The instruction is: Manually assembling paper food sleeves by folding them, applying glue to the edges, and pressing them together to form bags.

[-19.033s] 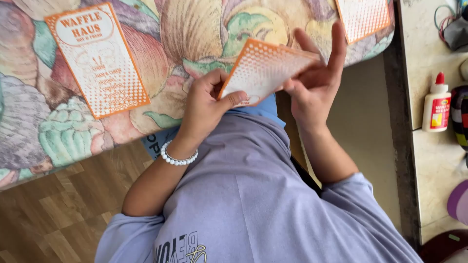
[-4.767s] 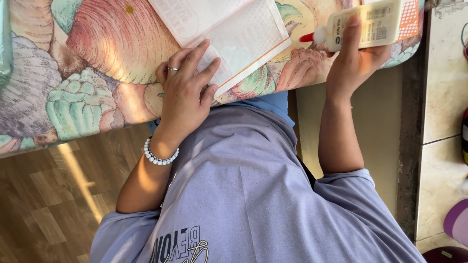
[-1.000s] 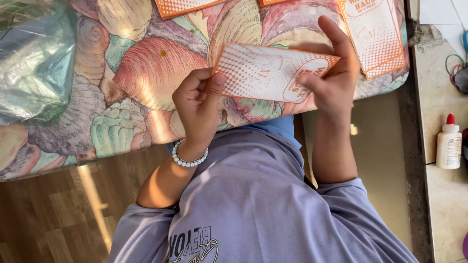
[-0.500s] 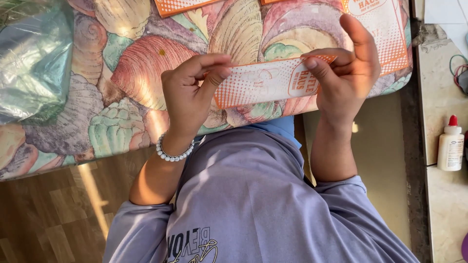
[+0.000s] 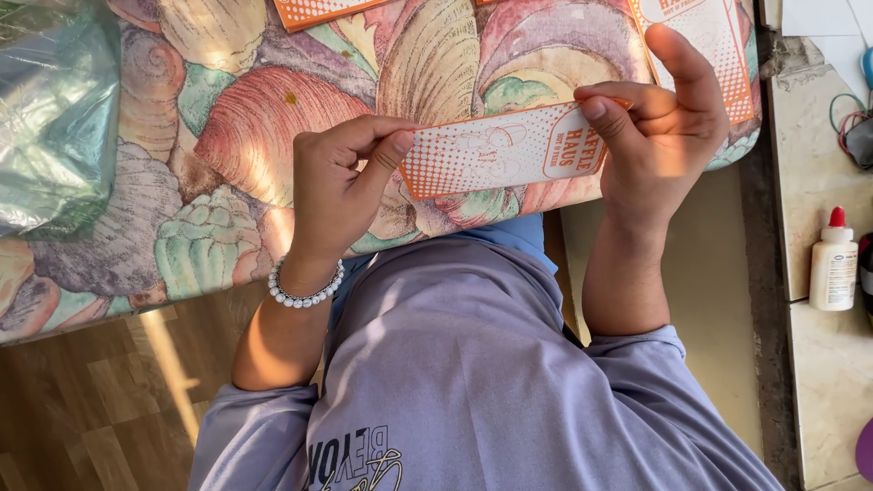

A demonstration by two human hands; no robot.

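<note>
now orange card (image 5: 496, 155) pinched between left hand (image 5: 332, 186), right hand (image 5: 659, 118).

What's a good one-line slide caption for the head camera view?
Both hands, left hand and right hand, hold an orange-and-white paper sleeve over a shell-patterned tablecloth.

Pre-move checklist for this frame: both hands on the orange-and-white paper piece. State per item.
1. Left hand pinching the near end of the paper piece: ok.
2. Right hand gripping the far end, fingers folded over the top edge: ok.
3. Piece held flat between the hands, no visible tear: ok.
4. Glue on the piece: cannot tell.
5. Glue bottle upright on the side counter, red cap on, apart from both hands: ok.
6. Shell-print tablecloth under the hands free of other sheets: ok; spare orange sheets lie further up.
</note>
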